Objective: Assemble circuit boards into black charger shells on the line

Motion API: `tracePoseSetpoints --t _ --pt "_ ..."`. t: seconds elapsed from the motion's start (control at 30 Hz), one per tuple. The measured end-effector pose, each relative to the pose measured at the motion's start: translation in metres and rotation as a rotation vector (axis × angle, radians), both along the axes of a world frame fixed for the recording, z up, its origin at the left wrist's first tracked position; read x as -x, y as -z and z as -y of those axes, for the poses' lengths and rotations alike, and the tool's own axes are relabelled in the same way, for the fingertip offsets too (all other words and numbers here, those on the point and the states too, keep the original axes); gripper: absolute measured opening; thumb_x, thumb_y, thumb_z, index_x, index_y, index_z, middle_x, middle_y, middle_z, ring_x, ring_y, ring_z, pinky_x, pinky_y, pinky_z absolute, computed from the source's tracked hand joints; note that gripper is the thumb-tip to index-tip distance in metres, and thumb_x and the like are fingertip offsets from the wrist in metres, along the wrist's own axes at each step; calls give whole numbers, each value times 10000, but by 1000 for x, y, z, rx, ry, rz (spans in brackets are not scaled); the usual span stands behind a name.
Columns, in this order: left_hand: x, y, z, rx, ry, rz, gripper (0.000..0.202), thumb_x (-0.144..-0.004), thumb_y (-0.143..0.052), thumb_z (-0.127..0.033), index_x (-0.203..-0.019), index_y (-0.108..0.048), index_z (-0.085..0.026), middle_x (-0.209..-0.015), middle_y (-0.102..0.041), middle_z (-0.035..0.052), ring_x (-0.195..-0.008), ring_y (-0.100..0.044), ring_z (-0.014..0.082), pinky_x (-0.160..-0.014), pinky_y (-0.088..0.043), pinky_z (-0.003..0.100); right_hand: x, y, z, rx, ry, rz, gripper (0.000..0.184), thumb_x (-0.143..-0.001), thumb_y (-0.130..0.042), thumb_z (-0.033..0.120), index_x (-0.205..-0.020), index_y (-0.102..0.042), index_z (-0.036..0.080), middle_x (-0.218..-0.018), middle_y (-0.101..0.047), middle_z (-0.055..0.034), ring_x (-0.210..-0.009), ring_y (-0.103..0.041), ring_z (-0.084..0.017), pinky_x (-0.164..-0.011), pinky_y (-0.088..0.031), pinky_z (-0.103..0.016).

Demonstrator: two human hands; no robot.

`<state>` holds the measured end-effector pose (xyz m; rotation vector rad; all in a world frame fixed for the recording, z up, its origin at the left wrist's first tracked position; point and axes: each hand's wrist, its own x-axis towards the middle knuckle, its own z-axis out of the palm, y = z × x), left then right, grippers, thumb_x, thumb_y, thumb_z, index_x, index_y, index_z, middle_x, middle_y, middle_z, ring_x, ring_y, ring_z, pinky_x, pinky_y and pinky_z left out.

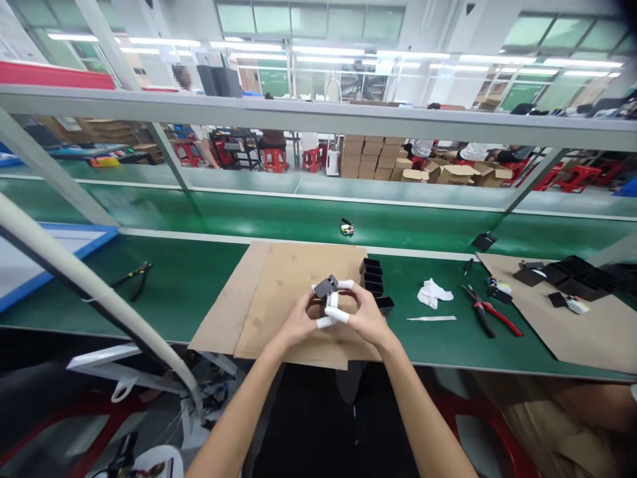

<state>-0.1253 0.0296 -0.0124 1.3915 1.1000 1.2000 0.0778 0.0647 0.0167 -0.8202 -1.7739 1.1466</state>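
Above the cardboard sheet (298,265), my left hand (301,318) and my right hand (365,312) meet around a small black plastic part (326,287). White finger cots cover several fingertips of both hands. The fingers of each hand are closed on the part, and they hide its lower side. Just beyond my right hand stands a row of black open-topped cases (371,275). One more black case (385,305) sits beside my right wrist.
To the right lie a white cloth (434,293), white tweezers (432,318), red-and-black pliers (490,312) and small black-and-white assemblies (499,289). Black cases (580,275) rest on cardboard at far right. Black pliers (134,277) lie left. Another assembly (347,228) is on the green belt.
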Motion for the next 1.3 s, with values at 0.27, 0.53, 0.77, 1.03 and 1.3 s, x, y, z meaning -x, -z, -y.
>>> tracePoseSetpoints --t 0.27,0.53,0.77,1.03,1.3 --pt "28 28 -39 -25 -136 193 644 -633 -989 -347 -1147 -638 -179 -1140 -724 79 -1084 -706 260 -1015 -548 394 41 9 -52 -42 -62 128 532 -842 -824 424 -1334 -678 279 -1386 -717 -79 -1272 -701 -277 -1126 -555 -473" --pt "26 19 -35 87 -230 320 662 -567 -1027 -350 -1087 -649 -190 -1052 -705 34 -961 -694 194 -942 -576 348 38 -51 -185 -73 316 392 328 -974 -660 424 -1223 -684 211 -1262 -751 -122 -1176 -703 -270 -1078 -537 -437" --pt "31 10 -36 113 -295 451 697 -581 -1025 -354 -1162 -672 -199 -1055 -704 29 -859 -670 141 -821 -567 272 78 -44 -269 28 463 764 352 -1023 -692 450 -1212 -685 153 -1214 -709 -77 -1046 -711 -216 -954 -602 -435" --pt "42 14 -28 79 -336 495 729 -613 -1019 -317 -1242 -659 -239 -1164 -713 52 -980 -675 186 -892 -549 301 159 4 -310 117 477 1020 407 -1020 -710 422 -1332 -652 167 -1370 -666 -120 -1191 -688 -270 -1006 -607 -490" --pt "40 15 -22 -40 -371 475 656 -657 -993 -312 -1204 -642 -226 -1056 -725 41 -961 -672 204 -922 -546 337 176 -17 -304 64 445 1056 363 -1007 -731 420 -1214 -698 123 -1212 -730 -113 -1069 -729 -234 -947 -621 -434"
